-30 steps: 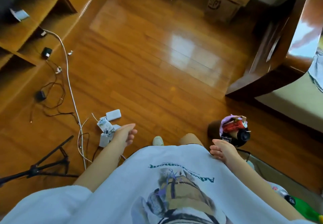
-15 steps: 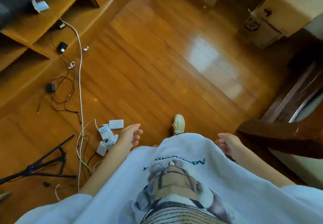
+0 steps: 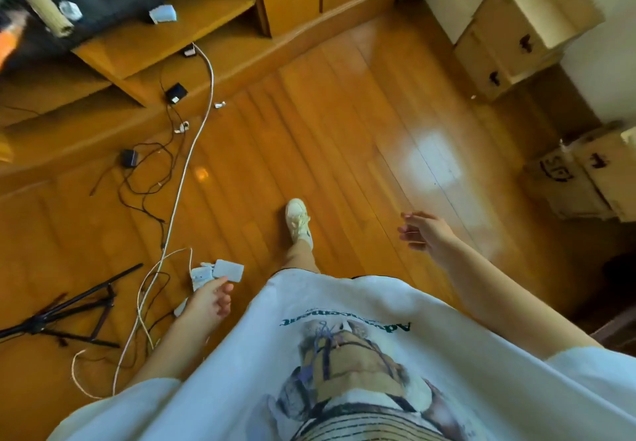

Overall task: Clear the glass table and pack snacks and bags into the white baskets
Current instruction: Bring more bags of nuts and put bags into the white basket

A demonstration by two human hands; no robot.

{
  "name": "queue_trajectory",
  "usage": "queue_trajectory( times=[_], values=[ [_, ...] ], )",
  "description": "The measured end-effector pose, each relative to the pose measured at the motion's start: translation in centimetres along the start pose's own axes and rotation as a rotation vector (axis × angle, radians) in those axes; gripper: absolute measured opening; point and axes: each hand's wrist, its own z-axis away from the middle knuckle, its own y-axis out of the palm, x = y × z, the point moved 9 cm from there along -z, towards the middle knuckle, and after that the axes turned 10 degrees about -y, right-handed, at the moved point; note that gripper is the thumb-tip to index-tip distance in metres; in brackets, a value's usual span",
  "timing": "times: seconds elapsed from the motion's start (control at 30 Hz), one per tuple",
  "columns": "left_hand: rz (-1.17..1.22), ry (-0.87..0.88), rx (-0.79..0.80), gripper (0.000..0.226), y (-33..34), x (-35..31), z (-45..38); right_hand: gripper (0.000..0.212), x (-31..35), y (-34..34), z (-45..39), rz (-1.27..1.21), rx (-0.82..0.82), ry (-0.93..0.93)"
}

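Both hands hold nothing. The left hand (image 3: pixel 210 299), at lower left of the frame, hangs with fingers loosely curled above the floor clutter; the right hand (image 3: pixel 425 230), right of centre, now swings out wider from the body than a second ago, fingers slack and spread, its grip empty.

What has changed is the view itself. A second ago the dark wooden furniture and a small pile of bright items sat at the right edge; now the head has turned away and those are gone from sight. No glass surface, snack, bag or white basket shows anywhere in the frame, so the task's things lie outside the view. My judgement: the person is walking through the room, one pale sneaker (image 3: pixel 298 220) stepping forward at centre, and no packing is in hand at this moment.

The wooden floor (image 3: pixel 344 131) is glossy orange plank, with a bright window glare right of centre. Thin black and white cables (image 3: pixel 192 151) snake down the left side to a white power strip (image 3: pixel 220 270). Folded black tripod legs (image 3: pixel 62 316) lie at far left. Matte tan cardboard boxes (image 3: pixel 516 27) stack at upper right; a lacquered wooden cabinet (image 3: pixel 165 45) fills the upper left.
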Motion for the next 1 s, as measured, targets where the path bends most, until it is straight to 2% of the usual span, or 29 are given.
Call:
queue_trajectory(
  times=[0.17,0.33,0.5,0.63,0.8,1.0],
  values=[
    [-0.068,0.004,0.048,0.035,2.4,-10.7,1.0,0.009,3.3,1.0,-2.5,-0.080,-0.077,0.085],
    [-0.154,0.154,0.032,0.011,8.4,-23.4,3.2,0.018,4.4,0.3,-4.0,-0.164,-0.211,0.199],
    [-0.332,0.250,0.111,0.006,17.0,-32.2,5.9,0.037,6.9,0.4,-6.4,-0.202,-0.206,0.263],
    [-0.409,0.286,0.166,0.010,23.3,-37.5,7.2,0.037,10.0,-0.2,-10.5,-0.226,-0.198,0.315],
    [-0.398,0.274,0.130,0.013,27.7,-44.0,7.7,0.037,17.3,-1.8,-18.5,-0.221,-0.159,0.300],
    [-0.207,0.214,0.035,0.019,27.7,-50.7,7.5,0.026,30.5,-3.1,-28.8,-0.029,-0.127,0.211]
  ],
)
